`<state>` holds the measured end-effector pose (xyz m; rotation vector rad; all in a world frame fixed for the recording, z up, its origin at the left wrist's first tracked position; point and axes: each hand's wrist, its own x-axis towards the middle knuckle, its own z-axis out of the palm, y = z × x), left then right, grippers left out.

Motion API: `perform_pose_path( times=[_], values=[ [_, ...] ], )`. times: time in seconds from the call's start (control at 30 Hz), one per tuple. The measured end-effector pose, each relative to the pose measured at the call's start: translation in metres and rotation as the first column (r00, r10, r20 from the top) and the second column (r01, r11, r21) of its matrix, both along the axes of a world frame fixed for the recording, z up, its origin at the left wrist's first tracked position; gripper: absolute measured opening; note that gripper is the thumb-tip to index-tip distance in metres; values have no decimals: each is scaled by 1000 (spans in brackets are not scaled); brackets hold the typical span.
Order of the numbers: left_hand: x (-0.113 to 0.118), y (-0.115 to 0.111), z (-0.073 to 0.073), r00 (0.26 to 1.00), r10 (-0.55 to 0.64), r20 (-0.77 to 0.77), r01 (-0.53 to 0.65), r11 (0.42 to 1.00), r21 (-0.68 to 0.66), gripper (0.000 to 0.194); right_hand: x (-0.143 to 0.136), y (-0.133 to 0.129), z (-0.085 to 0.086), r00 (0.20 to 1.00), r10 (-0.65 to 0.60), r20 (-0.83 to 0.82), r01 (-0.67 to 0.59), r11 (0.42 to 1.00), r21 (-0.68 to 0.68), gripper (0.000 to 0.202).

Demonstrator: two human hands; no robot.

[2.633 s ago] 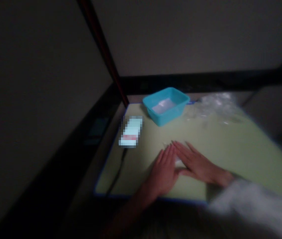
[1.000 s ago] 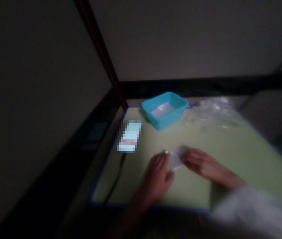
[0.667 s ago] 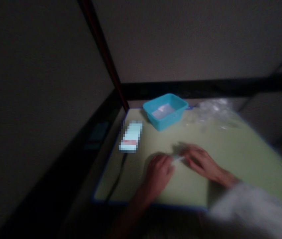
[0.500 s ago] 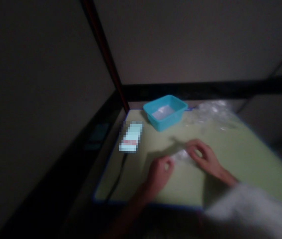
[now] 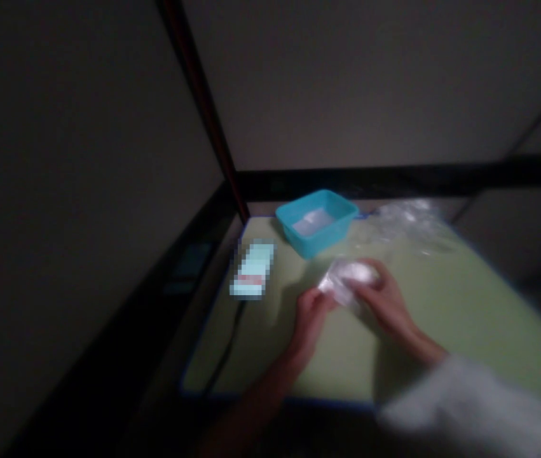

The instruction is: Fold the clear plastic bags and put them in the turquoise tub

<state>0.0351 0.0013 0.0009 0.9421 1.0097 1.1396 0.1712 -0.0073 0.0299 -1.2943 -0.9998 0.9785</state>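
Observation:
A shiny, clear plastic piece [image 5: 341, 277], blurred, is held between both hands above the pale green tabletop. My left hand [image 5: 312, 318] grips its lower left side with closed fingers. On the right side, the fingers and thumb of my right hand [image 5: 384, 296] are pinched on the same plastic. Just behind the hands stands a turquoise basket [image 5: 320, 243] with a whitish sheet [image 5: 312, 221] inside.
At the back right lies a heap of crumpled clear plastic [image 5: 413, 219]. A pixelated phone [image 5: 253, 270] with a dark cable [image 5: 228, 350] is on the left of the green table [image 5: 337, 375]. Walls rise behind and to the left.
Both hands have turned and lifted the plastic, which now shows larger and brighter between them. The right hand's fingers have closed over it. The view has tilted slightly.

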Motion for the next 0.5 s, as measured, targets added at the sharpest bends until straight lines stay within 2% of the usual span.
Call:
perform_pose_path(
  times=[0.1,0.2,0.3,0.4,0.5],
  values=[
    [5,2,0,999,-13,-42,14,999,37,35,-1,5,4,995,-71,69,68,996,52,44],
    [6,15,5,1000,15,-19,-13,995,94,33,6,17,16,984,-138,116,124,985,121,43],
    [1,45,11,982,189,32,-191,972,134,30,20,38,30,960,-234,152,204,960,191,45],
    [-7,83,11,936,352,-10,-349,931,109,32,35,62,40,951,-278,137,245,946,213,41],
    [-14,114,9,924,382,-31,-377,920,104,32,46,82,43,942,-308,133,281,941,186,35]
  ],
)
